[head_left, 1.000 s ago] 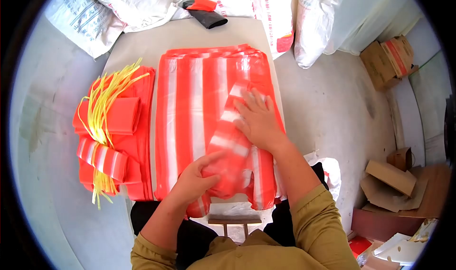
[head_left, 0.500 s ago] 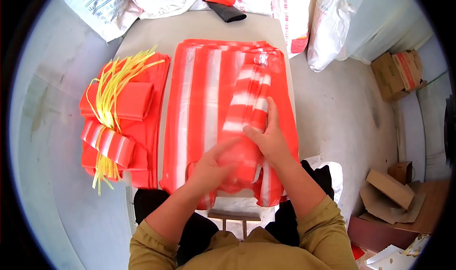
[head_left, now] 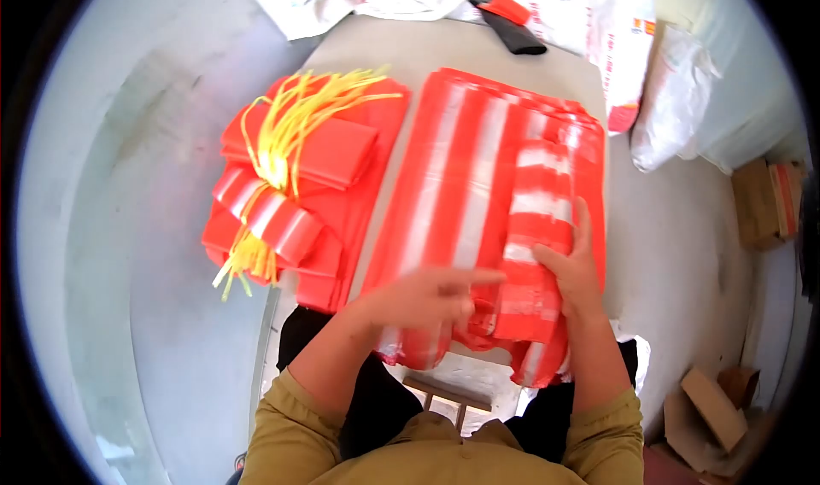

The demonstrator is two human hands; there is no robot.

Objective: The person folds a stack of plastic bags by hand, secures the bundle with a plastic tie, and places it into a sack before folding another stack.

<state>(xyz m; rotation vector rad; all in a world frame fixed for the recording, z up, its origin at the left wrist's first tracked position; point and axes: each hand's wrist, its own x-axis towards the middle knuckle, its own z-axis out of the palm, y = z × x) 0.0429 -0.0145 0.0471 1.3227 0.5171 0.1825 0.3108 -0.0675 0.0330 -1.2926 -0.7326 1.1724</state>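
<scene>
A stack of red and white striped plastic bags [head_left: 440,169] lies on the table before me. On its right side rests a folded striped bundle [head_left: 540,203], running lengthwise. My right hand [head_left: 571,267] lies against the bundle's right edge, thumb on top and fingers apart along the side. My left hand [head_left: 418,297], blurred by motion, is over the stack's lower part, left of the bundle, its fingers apart and pointing right. Whether it touches the plastic is unclear.
Left of the stack lies a red bag pile [head_left: 342,203] with yellow strips [head_left: 278,143] and a small striped roll [head_left: 269,216]. A black and red item [head_left: 512,32] lies at the table's back. White sacks [head_left: 628,49] stand behind; cardboard boxes [head_left: 764,203] are at right.
The view has swung, so the table contents appear further right. The striped bundle has become flatter and straighter. My right hand has come down to its edge, and my left hand has moved off it leftward.
</scene>
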